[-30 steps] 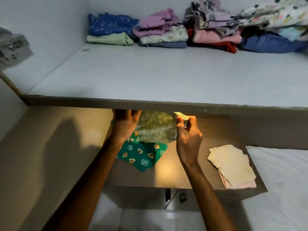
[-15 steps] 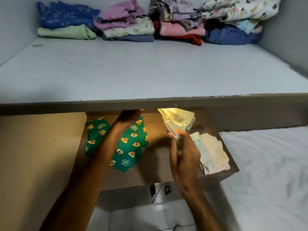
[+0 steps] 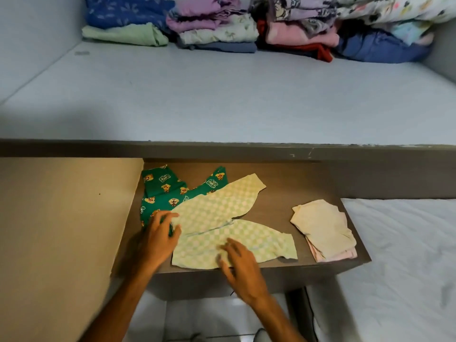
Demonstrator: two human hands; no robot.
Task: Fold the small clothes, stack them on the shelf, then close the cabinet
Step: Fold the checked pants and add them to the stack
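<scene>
- Pale green-and-white checked cotton, a small pair of shorts (image 3: 229, 225), now lies spread flat on the brown pull-out board (image 3: 283, 183); half a second ago it hung bunched in the air under the shelf edge, pinched in the right hand.
- The left hand (image 3: 160, 240) has come down from beneath the shelf edge and rests on the shorts' left edge, fingers bent; whether it pinches the cloth or only presses it cannot be told.
- The right hand (image 3: 238, 261) has let go of its pinch and lies with fingers spread loosely, holding nothing, palm down on the shorts' near hem.
- The dark green cartoon-print garment (image 3: 162, 188) lies unfolded just left of and behind the checked shorts, partly covered by them.
- The cream-and-pink stack of folded small clothes (image 3: 323, 228) sits apart to the right of the checked shorts on the same board.
- The grey-white cabinet shelf (image 3: 222, 95) beyond the shorts carries folded piles of coloured clothes (image 3: 217, 28) along its back wall, with bare room in front.
- Judging by this, the shorts are laid out for folding, which seems about to begin; the green garment, the stacking and the closing remain.
</scene>
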